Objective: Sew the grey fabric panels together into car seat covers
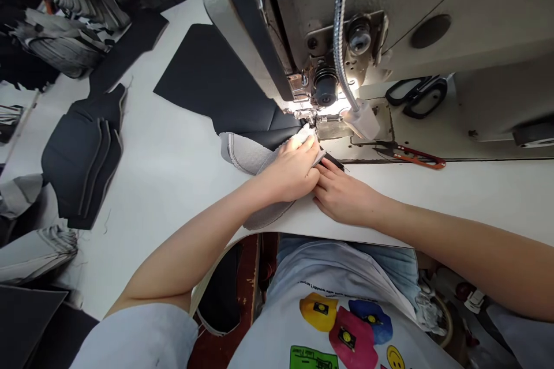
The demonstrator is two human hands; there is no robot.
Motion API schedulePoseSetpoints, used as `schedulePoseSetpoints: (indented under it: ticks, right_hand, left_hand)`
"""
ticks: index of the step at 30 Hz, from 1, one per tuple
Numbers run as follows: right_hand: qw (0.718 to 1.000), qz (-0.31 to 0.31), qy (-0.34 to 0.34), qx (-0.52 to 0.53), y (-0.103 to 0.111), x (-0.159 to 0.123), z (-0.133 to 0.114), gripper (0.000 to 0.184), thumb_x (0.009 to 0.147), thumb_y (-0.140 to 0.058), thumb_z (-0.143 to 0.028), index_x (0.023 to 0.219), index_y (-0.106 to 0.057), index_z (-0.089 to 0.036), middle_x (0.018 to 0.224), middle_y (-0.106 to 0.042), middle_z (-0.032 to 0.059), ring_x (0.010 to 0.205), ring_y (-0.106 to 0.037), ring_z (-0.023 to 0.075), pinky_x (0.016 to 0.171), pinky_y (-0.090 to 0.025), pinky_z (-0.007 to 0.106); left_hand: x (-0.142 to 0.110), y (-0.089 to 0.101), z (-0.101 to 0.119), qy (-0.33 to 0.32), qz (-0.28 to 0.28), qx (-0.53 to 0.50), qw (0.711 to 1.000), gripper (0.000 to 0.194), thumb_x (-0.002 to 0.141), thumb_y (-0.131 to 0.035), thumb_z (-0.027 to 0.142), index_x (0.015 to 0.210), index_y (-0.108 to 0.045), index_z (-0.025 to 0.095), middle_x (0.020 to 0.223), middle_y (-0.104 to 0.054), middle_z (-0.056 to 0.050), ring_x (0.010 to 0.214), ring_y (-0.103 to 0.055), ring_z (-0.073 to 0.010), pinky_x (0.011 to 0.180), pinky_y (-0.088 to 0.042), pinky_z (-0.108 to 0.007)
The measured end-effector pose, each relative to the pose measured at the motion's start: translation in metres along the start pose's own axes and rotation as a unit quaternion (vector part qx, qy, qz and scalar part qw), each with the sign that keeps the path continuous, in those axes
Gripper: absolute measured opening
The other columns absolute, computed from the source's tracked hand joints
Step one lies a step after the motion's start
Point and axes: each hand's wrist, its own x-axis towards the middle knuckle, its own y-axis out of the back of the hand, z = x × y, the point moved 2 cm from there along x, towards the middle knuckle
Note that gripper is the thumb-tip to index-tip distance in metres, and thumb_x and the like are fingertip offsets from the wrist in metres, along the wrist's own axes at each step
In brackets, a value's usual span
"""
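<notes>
A grey-backed padded fabric piece (251, 153) lies folded at the needle of a sewing machine (320, 83), with a larger black panel (216, 81) spread out behind it. My left hand (298, 170) is closed on the grey fabric, its fingertips just in front of the presser foot. Close beside it, my right hand (344, 193) pinches the fabric's right edge near a narrow black strip (333, 161). The fingers of both hands partly overlap the cloth, and the thumb of my right hand is hidden.
Orange-handled thread snips (415, 157) and black-handled scissors (418, 95) lie right of the needle. A flexible metal lamp neck (341, 23) hangs in front of the machine head. Stacked black pieces (82, 155) and grey bundles (60, 40) sit on the left.
</notes>
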Motion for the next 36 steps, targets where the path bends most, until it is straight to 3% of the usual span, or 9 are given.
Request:
schedulePoseSetpoints:
  ticks: [8,12,15,20,24,32,36]
  right_hand:
    - [0.998,-0.021,-0.05,0.037,0.004,0.003,0.011,0.032,0.09,-0.058,-0.027,0.108,-0.067,-0.002,0.112,-0.064,0.0232,0.123,-0.05,0.0368,0.109,-0.039,0.056]
    - [0.99,0.02,-0.077,0.113,0.009,0.003,0.014,0.022,0.091,-0.048,-0.018,0.101,-0.066,-0.008,0.101,-0.064,0.0178,0.11,-0.057,0.0305,0.108,-0.041,0.056]
    - [0.986,0.021,-0.079,0.148,0.01,0.005,0.01,0.027,0.089,-0.049,-0.019,0.109,-0.064,-0.009,0.108,-0.064,0.0167,0.113,-0.057,0.0296,0.112,-0.038,0.055]
    - [0.995,-0.06,-0.046,0.063,-0.002,0.014,-0.004,0.051,0.089,-0.057,-0.036,0.119,-0.063,0.004,0.12,-0.063,0.0259,0.123,-0.053,0.0382,0.113,-0.036,0.055]
    - [0.995,-0.082,-0.046,0.023,-0.011,0.024,-0.008,0.051,0.091,-0.056,-0.04,0.116,-0.067,0.002,0.116,-0.067,0.0248,0.121,-0.054,0.0378,0.111,-0.037,0.054]
    - [0.98,-0.156,-0.113,0.039,-0.015,0.053,-0.002,0.047,0.096,-0.048,-0.039,0.109,-0.072,-0.002,0.106,-0.07,0.0219,0.112,-0.057,0.0347,0.1,-0.04,0.048]
    - [0.988,-0.101,-0.116,-0.002,-0.017,0.051,-0.008,0.046,0.096,-0.049,-0.033,0.118,-0.066,0.003,0.117,-0.066,0.0256,0.117,-0.056,0.0367,0.102,-0.04,0.049]
  left_hand:
    - [0.007,0.004,0.0,-0.017,0.021,0.061,0.998,0.061,0.085,-0.039,0.02,0.144,-0.042,0.003,0.159,-0.032,-0.019,0.141,-0.031,-0.0405,0.112,-0.033,-0.056]
    - [0.009,0.003,-0.005,-0.039,0.038,0.095,0.994,0.058,0.085,-0.039,0.017,0.141,-0.045,0.003,0.155,-0.038,-0.018,0.138,-0.035,-0.039,0.108,-0.038,-0.052]
    - [0.009,0.002,-0.01,-0.066,0.053,0.118,0.989,0.057,0.085,-0.041,0.014,0.14,-0.046,0.003,0.151,-0.044,-0.017,0.132,-0.042,-0.0364,0.103,-0.042,-0.049]
    - [0.009,0.001,-0.016,-0.116,0.074,0.132,0.982,0.037,0.091,-0.038,0.013,0.12,-0.06,0.007,0.13,-0.06,-0.018,0.111,-0.056,-0.0315,0.089,-0.047,-0.043]
    - [0.012,0.001,-0.016,-0.153,0.078,0.104,0.98,0.029,0.092,-0.037,0.011,0.104,-0.063,0.009,0.112,-0.065,-0.015,0.096,-0.058,-0.0265,0.085,-0.047,-0.04]
    - [0.022,-0.005,-0.032,-0.192,0.162,0.107,0.962,0.033,0.085,-0.039,0.002,0.104,-0.064,0.009,0.111,-0.068,-0.013,0.095,-0.06,-0.0245,0.082,-0.05,-0.035]
    - [0.021,-0.007,-0.044,-0.233,0.195,0.102,0.947,0.032,0.086,-0.04,0.002,0.101,-0.066,0.013,0.109,-0.071,-0.009,0.093,-0.063,-0.0204,0.078,-0.051,-0.03]
